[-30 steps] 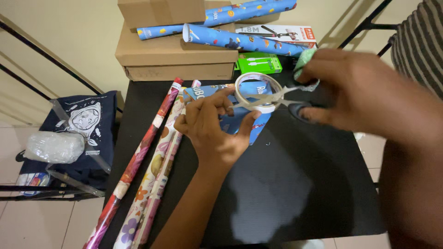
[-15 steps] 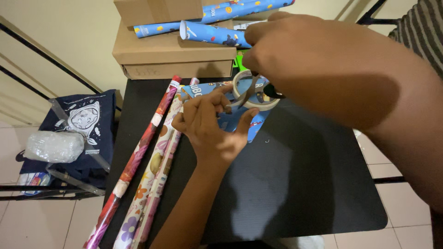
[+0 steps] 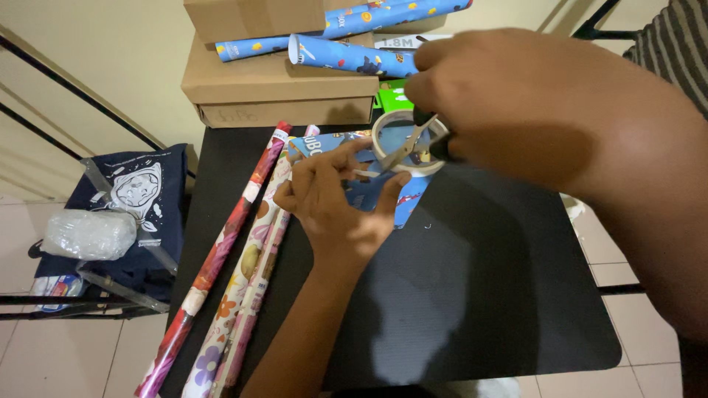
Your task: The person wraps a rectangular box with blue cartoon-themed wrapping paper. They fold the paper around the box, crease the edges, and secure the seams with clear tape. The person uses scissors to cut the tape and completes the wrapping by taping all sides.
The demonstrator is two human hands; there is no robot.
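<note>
A roll of clear tape [image 3: 408,144] sits over the far middle of the black table [image 3: 487,295], held up near a blue printed sheet [image 3: 369,193] that lies flat beneath it; a pulled strip of the tape runs leftward to the left hand [image 3: 332,203], whose fingers [image 3: 352,156] are pinched closed on the strip's end, thumb reaching up toward the roll's lower rim; the right hand [image 3: 516,110] comes in from the right, above and partly over the roll, its fingers closed around the dark handles of a pair of scissors [image 3: 409,147]; the scissor blades are parted and cross the open middle of the roll, pointing down-left toward the strip; whether the blades touch the tape cannot be told. Left of the left hand lie three rolls of floral wrapping paper [image 3: 236,280], side by side along the table's left edge; at the far edge stand stacked cardboard boxes [image 3: 273,81] with blue wrapping-paper rolls [image 3: 346,55] resting on them, and a small green box [image 3: 391,96] just behind the right hand. Off the table to the left, a dark printed bag [image 3: 136,199] holds a clear plastic bundle [image 3: 87,234].
</note>
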